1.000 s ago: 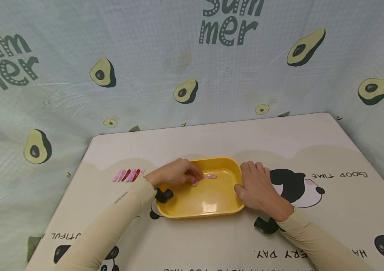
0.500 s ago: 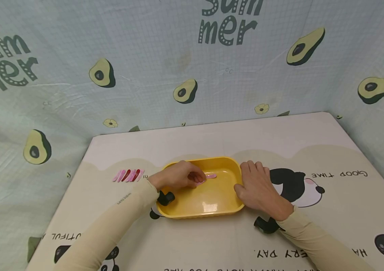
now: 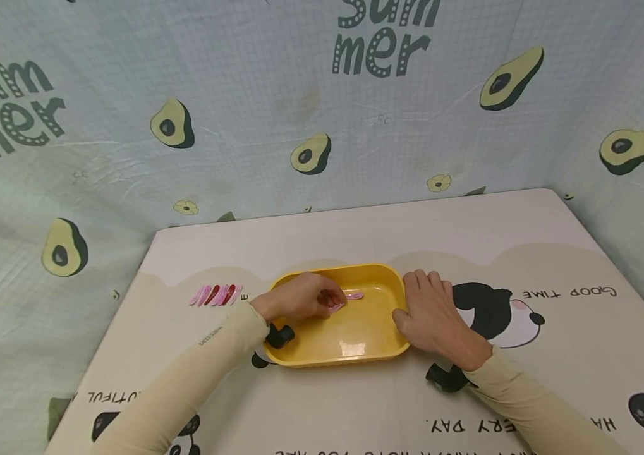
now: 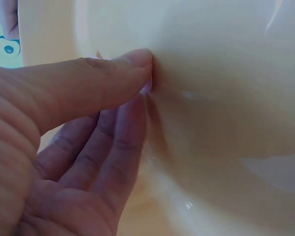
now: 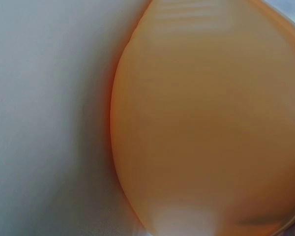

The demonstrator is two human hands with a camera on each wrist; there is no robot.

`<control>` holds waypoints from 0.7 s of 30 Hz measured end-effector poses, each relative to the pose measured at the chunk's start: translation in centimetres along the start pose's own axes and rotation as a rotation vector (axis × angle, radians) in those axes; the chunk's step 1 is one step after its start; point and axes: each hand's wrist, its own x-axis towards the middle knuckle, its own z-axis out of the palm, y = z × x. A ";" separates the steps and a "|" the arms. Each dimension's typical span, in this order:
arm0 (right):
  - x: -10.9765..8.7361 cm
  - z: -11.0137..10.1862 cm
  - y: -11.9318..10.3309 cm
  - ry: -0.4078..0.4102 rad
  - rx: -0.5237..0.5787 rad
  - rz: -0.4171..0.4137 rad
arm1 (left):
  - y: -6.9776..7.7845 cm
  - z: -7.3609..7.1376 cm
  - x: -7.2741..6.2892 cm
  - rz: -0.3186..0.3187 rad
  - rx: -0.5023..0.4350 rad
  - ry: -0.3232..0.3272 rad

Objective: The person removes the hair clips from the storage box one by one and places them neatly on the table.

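Note:
A yellow rectangular tray (image 3: 350,361) lies on the table. Inside it, my left hand (image 3: 301,297) pinches a slim pink hair clip (image 3: 335,308) between thumb and fingertips, low over the tray floor. The left wrist view shows thumb and fingers of that hand (image 4: 98,108) meeting, with a sliver of pink between them; most of the clip is hidden. A second pink hair clip (image 3: 354,296) lies on the tray floor just beyond the fingertips. My right hand (image 3: 431,314) grips the tray's right rim, thumb on the near side. The right wrist view holds only the tray's outer wall (image 5: 206,113).
Left of the tray, a row of several pink and red hair clips (image 3: 215,294) lies side by side on the table (image 3: 322,411). The tablecloth carries panda prints and lettering. A curtain with avocado prints (image 3: 242,170) stands behind the table's far edge.
My left hand has shifted slightly right inside the tray, and the angled pink clip has turned a little under its fingertips. My right hand and the tray stay where they were.

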 end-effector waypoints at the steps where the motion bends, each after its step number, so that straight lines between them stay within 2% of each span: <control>1: 0.0 0.0 0.0 0.001 -0.001 -0.001 | 0.0 0.0 0.0 0.004 0.004 0.001; 21: 0.0 0.0 0.1 0.002 -0.003 -0.003 | 0.2 0.2 0.1 0.021 0.008 -0.030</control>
